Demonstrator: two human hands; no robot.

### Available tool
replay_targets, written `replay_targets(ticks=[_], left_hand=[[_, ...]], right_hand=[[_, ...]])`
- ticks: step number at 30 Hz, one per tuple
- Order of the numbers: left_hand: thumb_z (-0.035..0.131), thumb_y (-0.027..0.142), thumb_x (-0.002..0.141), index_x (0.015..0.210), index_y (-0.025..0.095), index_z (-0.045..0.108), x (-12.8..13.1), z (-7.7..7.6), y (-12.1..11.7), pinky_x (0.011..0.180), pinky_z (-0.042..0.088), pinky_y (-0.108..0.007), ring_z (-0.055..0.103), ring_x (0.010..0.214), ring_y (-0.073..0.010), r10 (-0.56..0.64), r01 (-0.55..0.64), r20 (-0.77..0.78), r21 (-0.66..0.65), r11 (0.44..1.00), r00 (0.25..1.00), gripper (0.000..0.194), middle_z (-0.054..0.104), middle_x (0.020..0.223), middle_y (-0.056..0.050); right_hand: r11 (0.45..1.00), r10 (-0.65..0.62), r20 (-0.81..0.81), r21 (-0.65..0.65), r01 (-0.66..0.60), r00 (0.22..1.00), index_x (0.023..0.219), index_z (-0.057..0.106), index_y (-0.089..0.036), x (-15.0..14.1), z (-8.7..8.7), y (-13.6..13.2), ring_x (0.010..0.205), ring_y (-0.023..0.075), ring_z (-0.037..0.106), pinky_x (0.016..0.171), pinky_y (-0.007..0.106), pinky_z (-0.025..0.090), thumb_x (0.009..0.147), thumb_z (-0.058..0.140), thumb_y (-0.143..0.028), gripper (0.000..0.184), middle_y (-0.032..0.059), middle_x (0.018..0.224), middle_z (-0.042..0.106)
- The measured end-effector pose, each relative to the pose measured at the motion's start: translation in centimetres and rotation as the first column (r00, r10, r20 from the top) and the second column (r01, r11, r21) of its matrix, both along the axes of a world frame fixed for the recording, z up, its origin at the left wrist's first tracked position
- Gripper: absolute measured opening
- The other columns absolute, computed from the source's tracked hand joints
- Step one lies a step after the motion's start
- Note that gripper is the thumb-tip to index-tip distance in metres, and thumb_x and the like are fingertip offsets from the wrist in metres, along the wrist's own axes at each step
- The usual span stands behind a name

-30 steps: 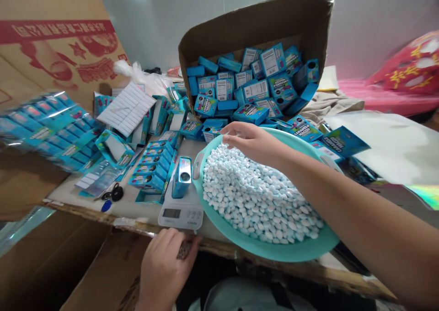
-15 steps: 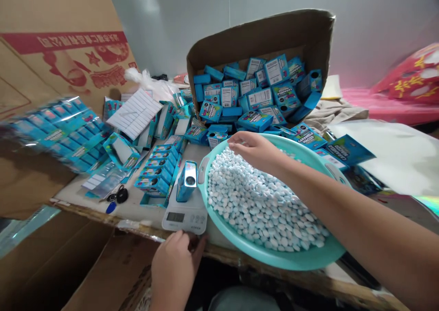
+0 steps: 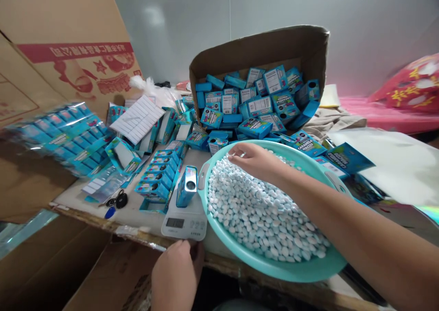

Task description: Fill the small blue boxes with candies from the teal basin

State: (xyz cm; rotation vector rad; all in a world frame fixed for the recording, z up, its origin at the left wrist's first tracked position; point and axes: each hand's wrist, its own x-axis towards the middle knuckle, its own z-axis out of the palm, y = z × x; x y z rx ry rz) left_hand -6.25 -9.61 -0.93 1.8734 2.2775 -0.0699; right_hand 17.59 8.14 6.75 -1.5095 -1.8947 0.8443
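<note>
A teal basin (image 3: 274, 267) full of small white-blue tablets (image 3: 260, 210) sits at the table's front edge. My right hand (image 3: 255, 160) reaches over its far left part, fingers pinched on a tablet. Left of the basin a blue tin (image 3: 187, 186) with a round hole stands on a small white scale (image 3: 185, 222). My left hand (image 3: 176, 272) rests at the table edge just below the scale, fingers curled; what they hold is hidden.
A tipped cardboard box (image 3: 260, 50) spills blue packets (image 3: 255, 100) behind the basin. Rows of blue packets (image 3: 157, 174) and wrapped bundles (image 3: 58, 137) lie left. A large printed carton (image 3: 68, 64) stands far left. Keys (image 3: 116, 201) lie near the front edge.
My right hand has closed into a pinch on a tablet above the basin's far left part. The left hand has stayed by the scale. The view has tilted upward.
</note>
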Motion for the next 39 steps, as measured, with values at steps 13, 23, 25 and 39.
replay_targets(ticks=[13, 23, 25, 39], left_hand=[[0.068, 0.033, 0.093, 0.090, 0.026, 0.074, -0.9, 5.0, 0.0, 0.067, 0.052, -0.027, 0.064, 0.069, -0.0155, -0.365, 0.065, 0.216, 0.781, 0.621, 0.906, 0.010, 0.071, 0.078, 0.000], [0.066, 0.049, 0.094, 0.137, 0.028, 0.060, -0.4, 7.6, 11.0, 0.116, 0.044, -0.047, 0.055, 0.134, -0.0272, -0.450, 0.041, 0.394, 0.714, 0.699, 0.801, 0.048, 0.057, 0.144, -0.008], [0.067, 0.058, 0.091, 0.148, 0.026, 0.049, -3.6, 6.0, 11.6, 0.119, 0.040, -0.051, 0.049, 0.142, -0.0308, -0.425, 0.004, 0.533, 0.619, 0.785, 0.732, 0.068, 0.051, 0.152, -0.013], [0.084, 0.036, 0.069, 0.151, 0.021, 0.046, -6.9, 1.6, 13.5, 0.110, 0.051, -0.044, 0.059, 0.130, -0.0307, -0.482, 0.216, 0.553, 0.477, 0.852, 0.680, 0.091, 0.053, 0.141, -0.015]], right_hand=[[0.999, 0.034, -0.109, 0.017, -0.032, 0.993, 0.099, 0.070, -0.021, 0.6, 0.3, 0.2, 0.071, 0.0165, 0.063, 0.052, 0.023, 0.038, 0.098, 0.062, -0.036, 0.017, 0.0026, 0.092, 0.071], [0.996, 0.043, -0.182, 0.088, -0.027, 0.982, 0.095, 0.070, -0.018, 1.3, -0.9, 1.5, 0.077, 0.0173, 0.063, 0.059, 0.023, 0.039, 0.097, 0.059, -0.034, 0.019, 0.0028, 0.087, 0.069], [0.995, 0.067, -0.142, 0.083, -0.056, 0.988, 0.096, 0.070, -0.019, 1.3, -1.0, 1.4, 0.070, 0.0157, 0.059, 0.058, 0.023, 0.037, 0.097, 0.058, -0.035, 0.020, 0.0013, 0.081, 0.067], [0.987, 0.160, -0.138, 0.028, -0.157, 0.977, 0.093, 0.069, -0.020, 0.6, -1.0, 0.8, 0.071, 0.0163, 0.057, 0.061, 0.025, 0.040, 0.094, 0.060, -0.034, 0.017, 0.0006, 0.082, 0.065]])
